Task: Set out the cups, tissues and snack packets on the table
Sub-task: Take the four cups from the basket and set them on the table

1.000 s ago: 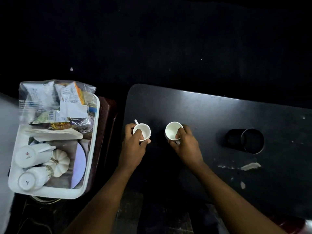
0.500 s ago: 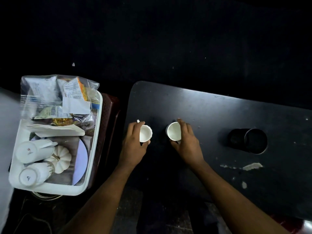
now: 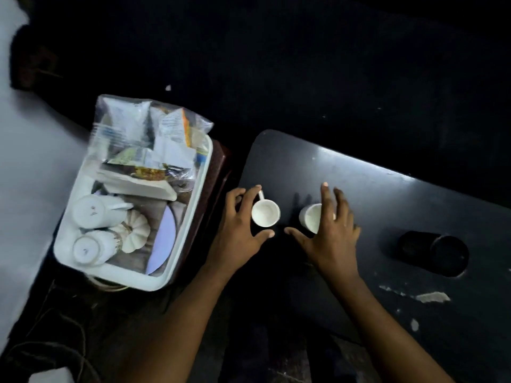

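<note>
Hands [image 3: 284, 233] open beside 2 cups [image 3: 265, 214] on table [image 3: 387, 194].

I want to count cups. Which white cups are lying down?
The two cups in the tray lie sideways; the two cups on the table stand upright.

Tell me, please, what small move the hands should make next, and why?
Probably the left hand should reach to the white tray for another cup. Two cups stand upright on the table, both hands look open, and the snack packets remain in the tray.
</note>
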